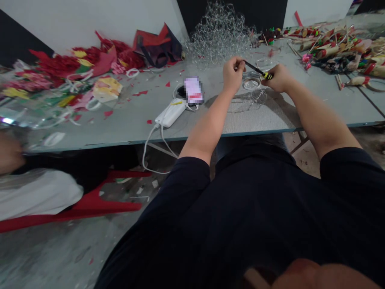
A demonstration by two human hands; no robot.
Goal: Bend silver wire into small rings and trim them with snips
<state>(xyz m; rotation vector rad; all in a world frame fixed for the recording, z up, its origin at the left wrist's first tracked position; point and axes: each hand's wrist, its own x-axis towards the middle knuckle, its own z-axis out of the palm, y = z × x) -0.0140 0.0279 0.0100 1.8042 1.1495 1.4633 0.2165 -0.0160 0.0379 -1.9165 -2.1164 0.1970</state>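
My left hand point(233, 72) is closed, its thumb and fingers pinched at the far end of a slim black tool point(254, 67) with a yellow-and-black handle. Its exact kind is too blurred to tell. Around the handle end, the fingers of my right hand point(278, 77) are wrapped. Both hands are over the table, the tool slanting between them. Just below it lie a round roll point(251, 84) with pale bits inside and a small piece of bent thin wire point(258, 96).
A tall heap of curled silvery wire point(221, 34) stands behind my hands. To the left are a phone point(193, 90), a white power bank point(171, 113) with cables, and red paper crafts point(66, 66). Bamboo pieces point(331, 50) crowd the right. Another person's sleeve point(39, 192) shows at lower left.
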